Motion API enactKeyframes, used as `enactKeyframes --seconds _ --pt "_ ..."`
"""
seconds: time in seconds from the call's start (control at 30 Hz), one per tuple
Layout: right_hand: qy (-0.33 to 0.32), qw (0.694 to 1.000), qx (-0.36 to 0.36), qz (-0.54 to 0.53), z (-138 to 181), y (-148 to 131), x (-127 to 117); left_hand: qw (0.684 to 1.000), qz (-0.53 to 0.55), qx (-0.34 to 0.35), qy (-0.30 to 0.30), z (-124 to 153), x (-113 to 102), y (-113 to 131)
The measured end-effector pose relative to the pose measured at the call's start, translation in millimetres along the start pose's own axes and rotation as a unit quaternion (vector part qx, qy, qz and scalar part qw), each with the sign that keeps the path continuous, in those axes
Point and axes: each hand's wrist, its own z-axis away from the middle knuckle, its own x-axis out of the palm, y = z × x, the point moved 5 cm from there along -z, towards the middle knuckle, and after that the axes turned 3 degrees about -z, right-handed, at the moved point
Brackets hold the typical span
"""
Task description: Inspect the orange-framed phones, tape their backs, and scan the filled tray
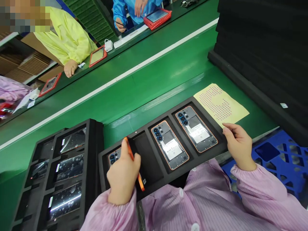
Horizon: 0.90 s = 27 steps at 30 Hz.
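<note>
My left hand (122, 173) is closed around an orange-edged phone (141, 183), tilted up on its edge over a black foam tray (149, 157). Beneath that hand another phone (113, 156) shows only in part. Two phones with their inner backs and white labels showing, a middle one (170, 146) and a right one (196, 130), lie in their own slots. At the tray's right end my right hand (239, 144) pinches with thumb and forefinger, beside the corner of a yellow sheet (231, 110) of small dots. What that pinch holds is unclear.
On the left, stacked black trays (88, 160) hold several phones, screens up. Black foam (260, 48) is piled at right above a blue plastic crate (274, 154). Across the green conveyor (134, 80), a person in yellow (69, 35) and another in blue (120, 12) are beside red-framed devices.
</note>
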Motion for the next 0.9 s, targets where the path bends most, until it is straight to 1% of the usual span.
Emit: enactKeyframes --seconds 0.1,0.17,0.23,0.3,0.4,0.47,0.53,0.6,0.63,0.77,0.83,0.9 --pt "0.000 1.000 -0.002 -0.003 0 -1 -1 0.997 -0.022 0.063 -0.027 -4 10 28" --pt "0.001 1.000 -0.004 -0.002 0 -1 -2 0.995 -0.016 0.093 -0.018 -7 22 39" --pt "0.002 1.000 -0.007 0.000 1 -1 -2 0.994 -0.002 0.109 0.005 -9 35 40" --pt "0.002 1.000 -0.012 0.003 2 -1 -2 0.991 0.020 0.125 0.035 -11 46 33" --pt "0.004 1.000 -0.021 0.009 2 -1 -1 0.975 0.084 0.190 0.079 -10 59 20" --pt "0.006 0.999 -0.030 0.016 1 -1 -1 0.949 0.152 0.251 0.118 -4 63 10" --pt "0.008 0.999 -0.042 0.026 1 -1 -2 0.912 0.214 0.300 0.181 8 62 -2" --pt "0.005 0.998 -0.055 0.041 1 -3 -3 0.879 0.247 0.329 0.242 24 62 -14" --pt "0.003 0.997 -0.063 0.051 1 -4 -4 0.866 0.257 0.339 0.262 33 62 -19" --pt "0.007 0.989 -0.111 0.098 7 -18 -13 0.836 0.297 0.366 0.283 64 69 -33" --pt "0.009 0.973 -0.179 0.146 11 -31 -16 0.831 0.307 0.353 0.301 73 74 -40" --pt "-0.001 0.942 -0.269 0.200 16 -46 -14 0.841 0.301 0.308 0.327 74 80 -50"
